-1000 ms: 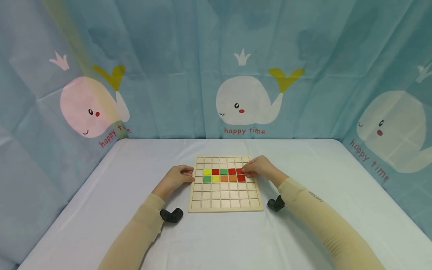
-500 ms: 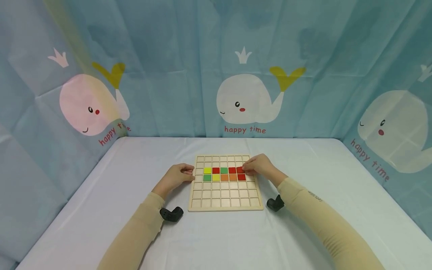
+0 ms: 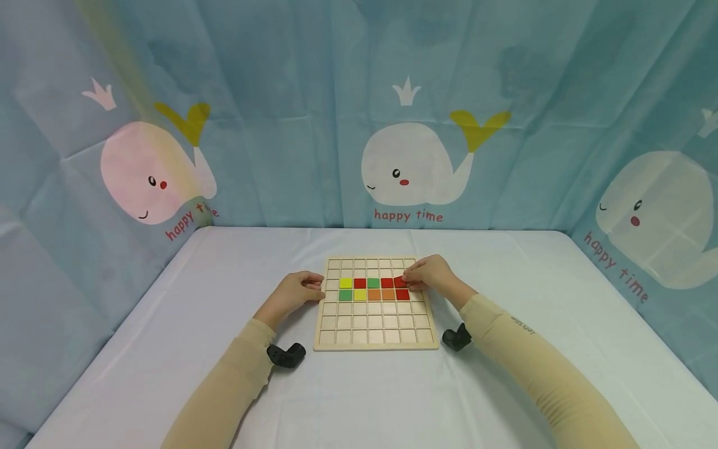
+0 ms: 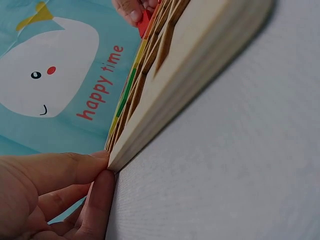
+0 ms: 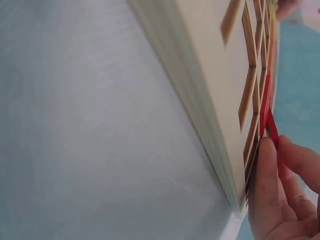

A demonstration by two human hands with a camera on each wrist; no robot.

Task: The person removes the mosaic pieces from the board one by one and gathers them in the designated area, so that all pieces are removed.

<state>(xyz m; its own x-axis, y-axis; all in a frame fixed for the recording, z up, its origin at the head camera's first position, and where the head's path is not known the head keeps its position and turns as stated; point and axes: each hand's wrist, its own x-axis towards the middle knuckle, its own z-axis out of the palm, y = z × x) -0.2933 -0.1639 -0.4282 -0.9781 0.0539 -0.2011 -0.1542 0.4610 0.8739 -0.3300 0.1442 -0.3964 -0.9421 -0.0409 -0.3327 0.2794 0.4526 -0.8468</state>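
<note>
A square wooden grid board (image 3: 376,337) lies on the white table, with two rows of coloured square tiles across its middle. My left hand (image 3: 291,296) holds the board's left edge, thumb and fingertips right at the rim in the left wrist view. My right hand (image 3: 434,279) pinches a red tile (image 5: 272,127) between thumb and finger at the right end of the upper row. That tile tilts up out of line with the others, beside another red tile (image 3: 387,283). Below it a third red tile (image 3: 402,294) sits flat in its square.
Yellow (image 3: 346,283), green (image 3: 373,283) and orange (image 3: 374,294) tiles fill neighbouring squares. A black camera mount (image 3: 286,355) sits at the left wrist and another mount (image 3: 457,337) at the right. A blue curtain (image 3: 269,168) with whale prints hangs behind the table.
The red tile at my right fingertips has gone from nearly flat to tilted. My left hand stays at the board's edge. The head view has shifted slightly.
</note>
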